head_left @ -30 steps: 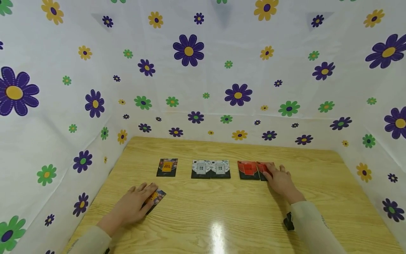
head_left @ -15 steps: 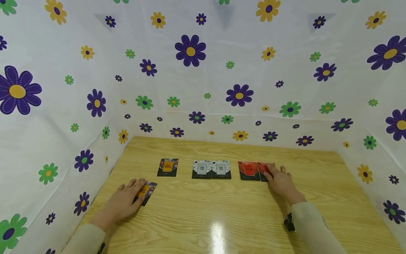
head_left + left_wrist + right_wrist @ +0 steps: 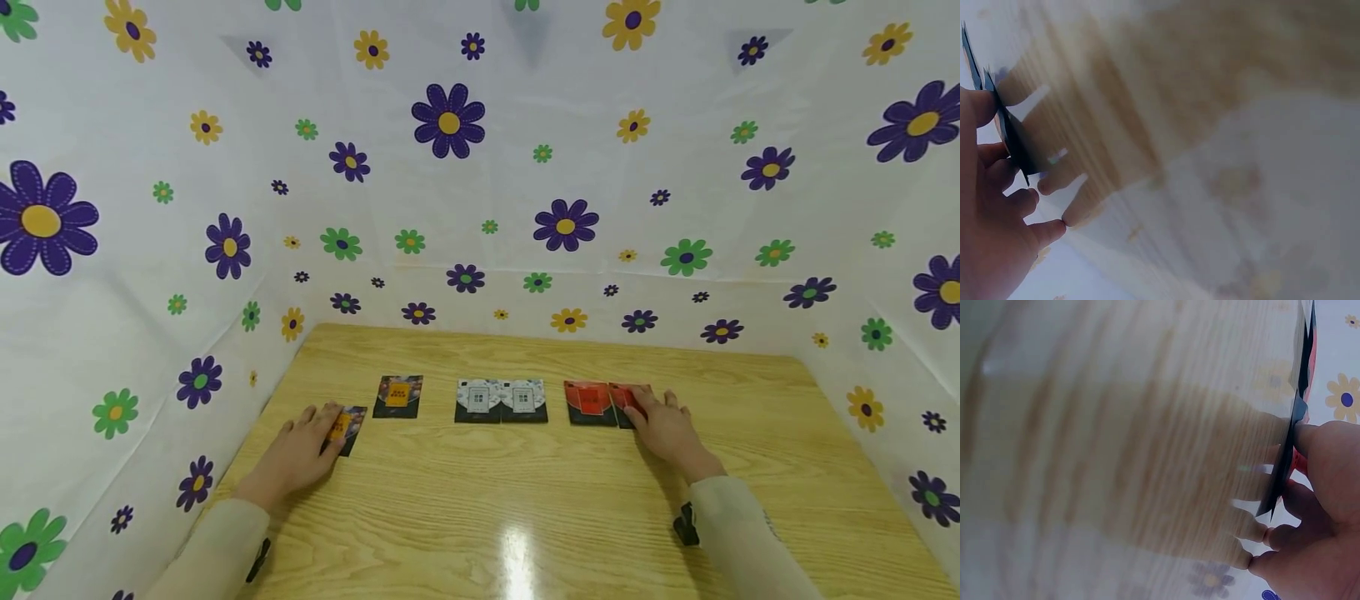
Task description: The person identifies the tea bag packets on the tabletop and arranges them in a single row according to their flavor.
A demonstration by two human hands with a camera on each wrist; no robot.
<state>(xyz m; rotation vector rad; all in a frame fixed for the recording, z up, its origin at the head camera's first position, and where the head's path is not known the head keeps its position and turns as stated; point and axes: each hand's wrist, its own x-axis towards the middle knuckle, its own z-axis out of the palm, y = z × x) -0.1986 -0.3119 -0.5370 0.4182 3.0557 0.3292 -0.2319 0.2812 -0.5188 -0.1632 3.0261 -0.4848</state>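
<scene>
My left hand point(image 3: 296, 457) holds a dark square sachet with an orange label point(image 3: 341, 427) between thumb and fingers, its left part hidden under them. It is slightly tilted, below and left of a matching orange-labelled sachet point(image 3: 398, 397); the left wrist view shows its dark edge point(image 3: 1013, 134). My right hand point(image 3: 667, 429) holds a red and black sachet point(image 3: 620, 402) by thumb and fingertips, covering its right part. Just left of it lies a second red and black sachet point(image 3: 590, 403). In the right wrist view, the held one's dark edge point(image 3: 1284, 465) passes between thumb and fingers.
Two white and black sachets, a left one point(image 3: 478, 401) and a right one point(image 3: 523, 401), lie side by side mid-row on the wooden table point(image 3: 465, 500). A flower-printed white sheet point(image 3: 480, 208) rises behind the table and along both sides.
My left hand has moved left, then away from me, with the orange-labelled sachet, which has turned from a slant to nearly straight. My right hand has stayed on the red sachet.
</scene>
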